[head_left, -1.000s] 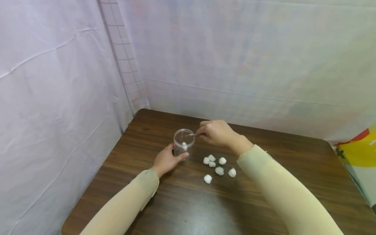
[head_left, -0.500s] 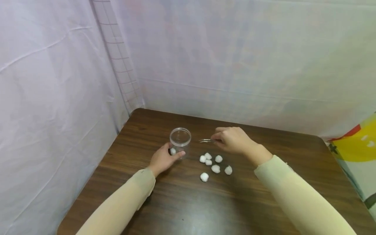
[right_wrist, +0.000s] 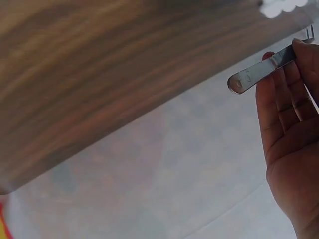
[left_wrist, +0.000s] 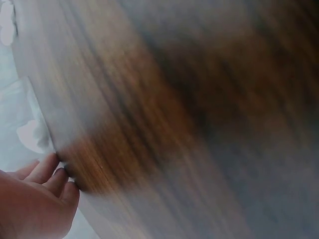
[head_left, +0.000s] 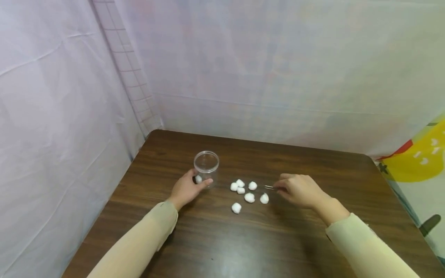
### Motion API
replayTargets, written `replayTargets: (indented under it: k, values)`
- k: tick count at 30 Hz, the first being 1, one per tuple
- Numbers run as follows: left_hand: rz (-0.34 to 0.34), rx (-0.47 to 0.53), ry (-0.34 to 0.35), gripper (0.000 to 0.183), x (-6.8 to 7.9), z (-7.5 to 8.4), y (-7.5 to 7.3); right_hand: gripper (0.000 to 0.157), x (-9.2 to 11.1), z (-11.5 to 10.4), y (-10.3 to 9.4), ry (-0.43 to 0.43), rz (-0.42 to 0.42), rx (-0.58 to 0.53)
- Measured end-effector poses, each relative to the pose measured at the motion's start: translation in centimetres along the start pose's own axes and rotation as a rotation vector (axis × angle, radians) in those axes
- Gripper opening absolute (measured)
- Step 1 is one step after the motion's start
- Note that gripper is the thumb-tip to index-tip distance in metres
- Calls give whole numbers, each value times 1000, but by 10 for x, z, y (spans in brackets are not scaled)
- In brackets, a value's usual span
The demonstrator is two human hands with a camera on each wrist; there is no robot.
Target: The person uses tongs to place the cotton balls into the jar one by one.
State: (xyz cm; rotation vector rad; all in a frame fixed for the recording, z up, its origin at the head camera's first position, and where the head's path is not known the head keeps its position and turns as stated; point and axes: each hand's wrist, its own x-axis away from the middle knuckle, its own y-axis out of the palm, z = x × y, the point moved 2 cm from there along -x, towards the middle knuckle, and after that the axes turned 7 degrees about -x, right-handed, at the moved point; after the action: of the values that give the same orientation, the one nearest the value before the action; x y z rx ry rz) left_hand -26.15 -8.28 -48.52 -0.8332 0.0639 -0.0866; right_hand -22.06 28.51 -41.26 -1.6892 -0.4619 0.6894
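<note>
Head view alone shows 7 loose white balls [head_left: 249, 197]; right hand [head_left: 298, 190] pinches tweezers [right_wrist: 255, 75], left hand [head_left: 187, 189] apparently grips jar [head_left: 206, 170].

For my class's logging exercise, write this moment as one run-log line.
left hand: grips clear jar | right hand: pinches tweezers | inside jar: cotton ball | table: seven cotton balls

A round-cornered brown wood-grain table [head_left: 194, 243] is spreading wide, white fabric sheets [head_left: 257, 65] are hanging behind and left, and a yellow-and-red print [head_left: 413, 164] is peeking in far right!
</note>
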Motion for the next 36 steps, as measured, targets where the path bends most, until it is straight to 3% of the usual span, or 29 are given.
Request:
replayTargets:
  k: [6, 12, 36]
  values:
    - [-6, -1, -1, 80, 0, 0, 0, 16, 26, 0, 7, 26, 4, 3]
    - [-12, -11, -5, 81, 0, 0, 0, 16, 39, 1, 13, 25, 17, 25]
    - [-19, -12, -4, 81, 1, 1, -1, 16, 41, 2, 30, -32, 54, 46]
